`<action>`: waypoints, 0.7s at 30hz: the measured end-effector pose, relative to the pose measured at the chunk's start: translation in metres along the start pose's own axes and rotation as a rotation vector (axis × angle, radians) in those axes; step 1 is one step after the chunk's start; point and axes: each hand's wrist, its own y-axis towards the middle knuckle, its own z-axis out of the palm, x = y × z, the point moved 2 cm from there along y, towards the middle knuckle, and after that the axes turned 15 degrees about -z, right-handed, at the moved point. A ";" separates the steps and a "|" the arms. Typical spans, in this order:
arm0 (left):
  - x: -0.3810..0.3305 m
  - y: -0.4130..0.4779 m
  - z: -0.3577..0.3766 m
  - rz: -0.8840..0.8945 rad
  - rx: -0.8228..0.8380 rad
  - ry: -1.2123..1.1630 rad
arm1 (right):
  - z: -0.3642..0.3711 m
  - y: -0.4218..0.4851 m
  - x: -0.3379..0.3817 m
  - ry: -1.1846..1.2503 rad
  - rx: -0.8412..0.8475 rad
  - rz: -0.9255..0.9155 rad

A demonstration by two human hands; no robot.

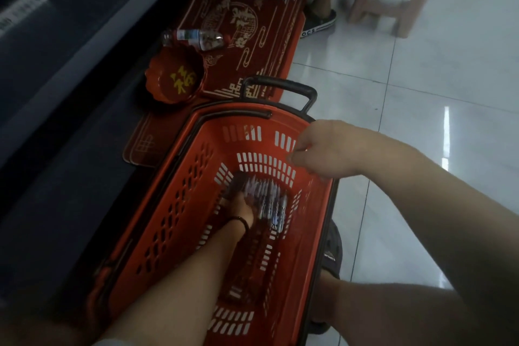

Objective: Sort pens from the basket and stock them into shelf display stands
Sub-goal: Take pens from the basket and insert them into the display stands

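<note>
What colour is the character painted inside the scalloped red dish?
Yellow, on the red dish; it shows best in the head view.

a single head-worn wide-angle view, looking forward and steeply down from above; close over the red basket (179,205) and both forearms; tilted, the tiled floor (421,93) running up the right; no second view.

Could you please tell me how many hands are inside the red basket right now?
1. The left hand reaches down to the pens on the red plastic basket floor; the right hand hovers above its far rim.
</note>
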 end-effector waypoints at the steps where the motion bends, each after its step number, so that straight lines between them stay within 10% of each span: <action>1: -0.001 -0.012 -0.010 0.010 0.121 -0.192 | -0.001 0.000 0.004 -0.007 0.000 0.001; 9: -0.003 -0.128 -0.123 0.120 0.749 -1.038 | -0.003 0.008 0.038 0.020 -0.079 -0.064; 14: 0.030 -0.162 -0.179 0.239 0.697 -1.187 | 0.004 0.009 0.071 -0.026 -0.130 -0.186; 21: 0.047 -0.131 -0.156 0.228 0.043 -0.136 | -0.001 -0.002 0.089 -0.020 -0.192 -0.167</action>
